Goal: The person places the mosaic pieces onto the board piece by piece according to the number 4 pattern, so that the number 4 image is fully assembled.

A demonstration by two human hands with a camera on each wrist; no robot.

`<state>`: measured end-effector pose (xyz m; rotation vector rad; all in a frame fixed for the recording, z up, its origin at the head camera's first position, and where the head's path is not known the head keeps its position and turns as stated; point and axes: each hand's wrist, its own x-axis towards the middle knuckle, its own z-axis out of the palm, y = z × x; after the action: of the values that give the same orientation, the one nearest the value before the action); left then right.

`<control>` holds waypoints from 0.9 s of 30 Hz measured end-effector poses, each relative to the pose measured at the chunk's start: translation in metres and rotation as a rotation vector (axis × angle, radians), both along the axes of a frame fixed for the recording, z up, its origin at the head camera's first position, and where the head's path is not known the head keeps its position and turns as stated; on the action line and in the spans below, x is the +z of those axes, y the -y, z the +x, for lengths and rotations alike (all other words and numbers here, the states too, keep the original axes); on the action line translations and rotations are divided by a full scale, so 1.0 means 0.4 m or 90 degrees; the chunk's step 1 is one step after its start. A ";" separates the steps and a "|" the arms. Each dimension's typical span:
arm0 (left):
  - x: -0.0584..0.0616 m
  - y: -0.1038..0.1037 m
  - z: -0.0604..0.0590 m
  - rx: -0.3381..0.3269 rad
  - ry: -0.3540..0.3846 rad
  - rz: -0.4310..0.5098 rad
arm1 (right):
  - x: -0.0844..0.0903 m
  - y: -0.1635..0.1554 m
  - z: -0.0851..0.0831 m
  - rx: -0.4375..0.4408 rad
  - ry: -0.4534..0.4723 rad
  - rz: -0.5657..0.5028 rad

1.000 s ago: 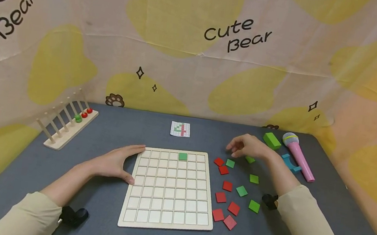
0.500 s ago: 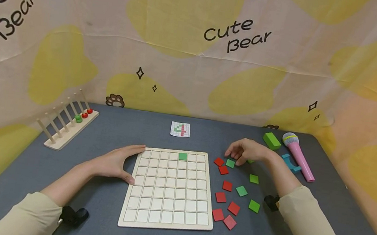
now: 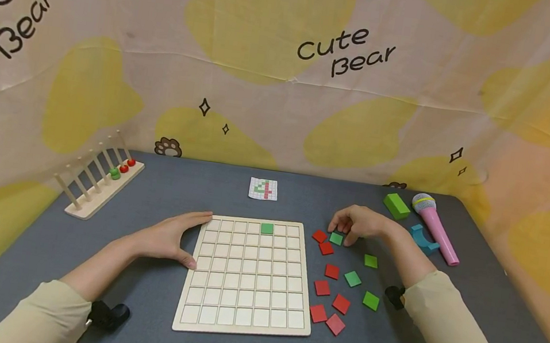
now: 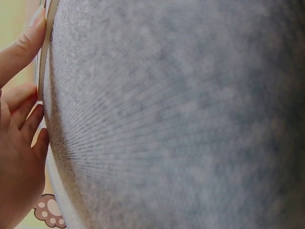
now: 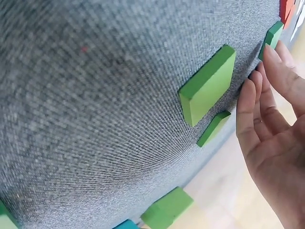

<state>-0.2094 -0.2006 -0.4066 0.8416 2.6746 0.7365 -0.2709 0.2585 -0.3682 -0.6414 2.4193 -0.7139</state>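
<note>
As the right hand [image 3: 359, 224] lowers from a second ago, its curled fingertips now pinch the far green tile [image 3: 336, 238], while the left hand [image 3: 169, 237], fingers spread flat, steadies the grid board [image 3: 240, 329].

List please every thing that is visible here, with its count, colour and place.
grid board: 1, pale wood, table centre
green tile on board: 1, top row
loose red tiles: 7, right of board
loose green tiles: at least 4, right of board
pattern card: 1, white, behind board
peg rack: 1, wood, far left
green block: 1, far right
microphone: 1, pink, far right
left hand: touches the board's left edge
right hand: fingers at a green tile
</note>
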 end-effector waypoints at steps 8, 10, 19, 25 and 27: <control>-0.003 0.002 -0.002 0.002 0.001 0.001 | -0.007 0.001 -0.003 0.006 -0.016 0.021; -0.003 0.002 -0.002 0.002 0.002 0.002 | -0.008 0.001 -0.004 0.010 -0.019 0.020; -0.005 0.003 -0.004 0.008 0.010 0.000 | -0.006 0.007 -0.003 0.000 -0.014 0.025; -0.008 0.002 -0.004 0.009 0.010 -0.001 | -0.002 0.012 0.004 -0.030 -0.048 0.047; -0.008 0.003 -0.005 0.006 0.007 0.000 | 0.000 0.012 0.005 -0.038 -0.056 0.047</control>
<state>-0.2112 -0.2017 -0.4097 0.8231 2.6703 0.7414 -0.2690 0.2535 -0.3682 -0.5841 2.5431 -0.6284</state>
